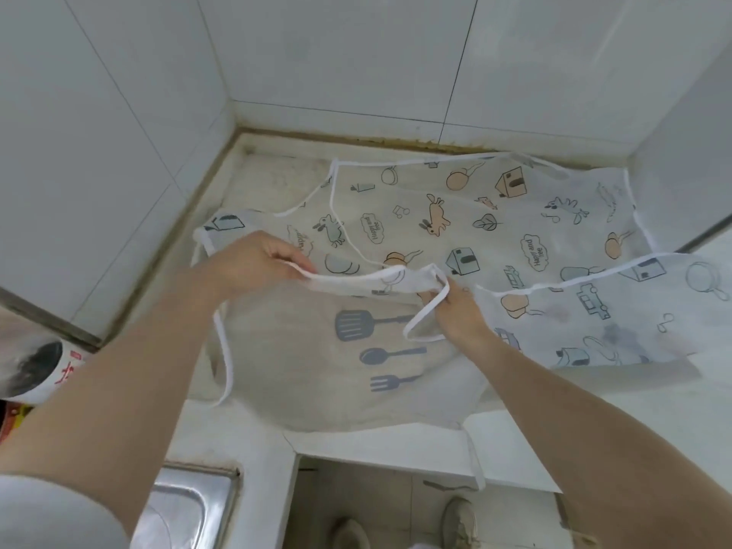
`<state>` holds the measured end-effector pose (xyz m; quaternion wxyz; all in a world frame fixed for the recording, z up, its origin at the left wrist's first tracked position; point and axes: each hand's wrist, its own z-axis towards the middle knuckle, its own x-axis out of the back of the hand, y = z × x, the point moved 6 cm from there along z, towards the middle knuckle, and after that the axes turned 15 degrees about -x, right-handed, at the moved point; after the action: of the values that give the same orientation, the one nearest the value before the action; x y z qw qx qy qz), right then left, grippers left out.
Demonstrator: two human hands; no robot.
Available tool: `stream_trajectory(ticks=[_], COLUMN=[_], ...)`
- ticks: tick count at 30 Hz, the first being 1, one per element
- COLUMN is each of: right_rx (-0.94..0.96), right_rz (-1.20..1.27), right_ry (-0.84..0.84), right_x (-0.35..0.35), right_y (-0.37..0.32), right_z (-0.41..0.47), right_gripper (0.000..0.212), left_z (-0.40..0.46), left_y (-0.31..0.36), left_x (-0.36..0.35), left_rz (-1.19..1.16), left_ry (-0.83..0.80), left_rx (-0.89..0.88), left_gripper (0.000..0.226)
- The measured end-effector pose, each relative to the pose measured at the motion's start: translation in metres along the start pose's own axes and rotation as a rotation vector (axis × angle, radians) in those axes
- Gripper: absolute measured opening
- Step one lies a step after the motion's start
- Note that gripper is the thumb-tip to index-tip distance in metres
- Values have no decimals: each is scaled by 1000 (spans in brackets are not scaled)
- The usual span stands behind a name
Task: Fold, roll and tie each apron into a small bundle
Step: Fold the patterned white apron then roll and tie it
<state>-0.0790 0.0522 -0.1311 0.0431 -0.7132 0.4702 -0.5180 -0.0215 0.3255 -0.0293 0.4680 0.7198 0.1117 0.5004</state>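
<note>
Left hand [253,259] and right hand [455,311] both pinch the near apron's [317,374] top edge — lifted off the table [515,437], patterned apron [515,231] flat behind.

Steel sink [190,509], shoes [459,523], tiled wall [336,53]

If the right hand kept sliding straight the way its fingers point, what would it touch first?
Likely the left hand: the right hand points leftward along the folded edge of the utensil apron both pinch. Depth is unclear.

Both arms reach forward, left hand [253,263] and right hand [455,311] fingers pinched.
</note>
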Motion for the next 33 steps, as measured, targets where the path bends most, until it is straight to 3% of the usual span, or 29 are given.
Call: stream_trajectory(ticks=[2,4,5,7,9,12,14,17,20,25,28,30,32,33], right_rx=[53,102,142,203,128,-98,-127,-96,-123,-248,-147,-52,-60,-59], right_rz=[-323,-453,-484,-486,-316,228,492,588,586,862,1098,1290,1093,770], right_ry=[-113,-336,-404,-430,-476,-584,-668,-786,-824,-866,-851,-840,-779,-714], right_x=[-19,-42,-52,-62,-67,-67,-64,-52,-35,19,62,89,94,90], right_y=[8,7,4,-6,-9,-7,-9,-15,-18,-44,-70,-83,-82,-75], right_z=[-9,-25,-32,-38,-32,-25,-26,-30,-22,6,30,47,62,67], right_gripper=[77,105,105,85,61,36,27,21,13,23,21,29,44,48], left_z=[-3,-17,-26,-31,-20,7,20,30,25,30,40,42,44,46], left_y=[-36,-61,-68,-69,-55,-12,12,0,-28,-46,-50,-53,-56,-55], left_x=[9,9,1,-27,-59,-105,-134,-165,-180,-186,-182,-180,-177,-176], left_rz=[483,886,1021,1146,1111,680,430,199,104,369,403,442,459,446], left_ry=[-231,-290,-352,-464,-345,90,210,160,132,81,54,64,118,154], left_rx=[191,436,534,564,443,76,-78,-18,87,208,290,315,333,343], left_gripper=[19,12,21,38,42,41,36,44,86,96,105,98,82,75])
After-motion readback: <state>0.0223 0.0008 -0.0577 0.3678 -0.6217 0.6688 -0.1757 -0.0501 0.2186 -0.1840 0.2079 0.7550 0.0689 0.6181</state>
